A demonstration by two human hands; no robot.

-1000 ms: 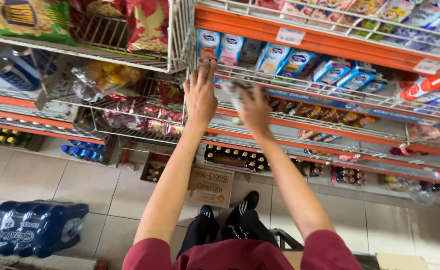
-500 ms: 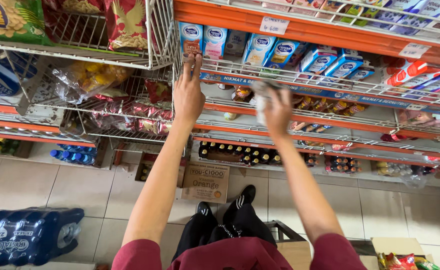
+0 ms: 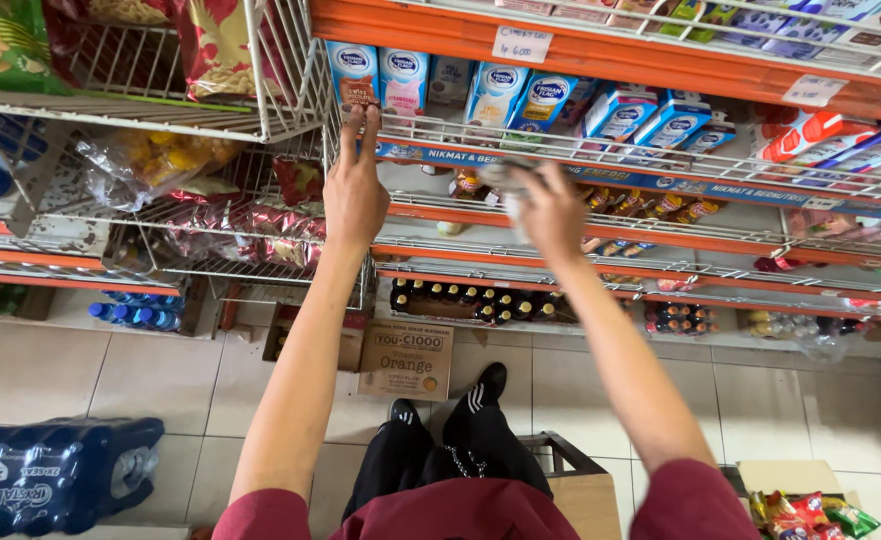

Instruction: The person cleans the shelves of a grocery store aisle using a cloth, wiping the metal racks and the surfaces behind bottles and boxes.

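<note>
Head camera, looking down along two bare arms stretched toward store shelving.

The left hand (image 3: pixel 356 195) is raised flat against the front rail of a white wire shelf (image 3: pixel 601 150). Its fingers are straight and held close together, the tips touching the rail just below a brown-and-blue drink carton (image 3: pixel 353 72) at the shelf's left end.

The right hand (image 3: pixel 551 212) is to its right, slightly lower, in front of the next shelf down. Its fingers curl around a small pale packet (image 3: pixel 509 190), which is blurred; what kind of thing it is cannot be told.

On the wire shelf stand small milk cartons in a row: about eight blue-and-white or pink ones can be counted from the left end to the middle, then red-and-white cartons (image 3: pixel 811 135) lying tilted toward the right end. The exact number there cannot be told.

An orange shelf edge (image 3: pixel 661 60) above carries two white price tags. At the left stands a white wire rack (image 3: pixel 161 110) with snack bags.

On the tiled floor: one cardboard box (image 3: pixel 407 358) at the foot of the shelving, one shrink-wrapped pack of water bottles (image 3: pixel 56 475) at the lower left, and rows of dark bottles (image 3: pixel 471 300) on the bottom shelf.

The person's two black shoes (image 3: pixel 481 385) show between the arms.
</note>
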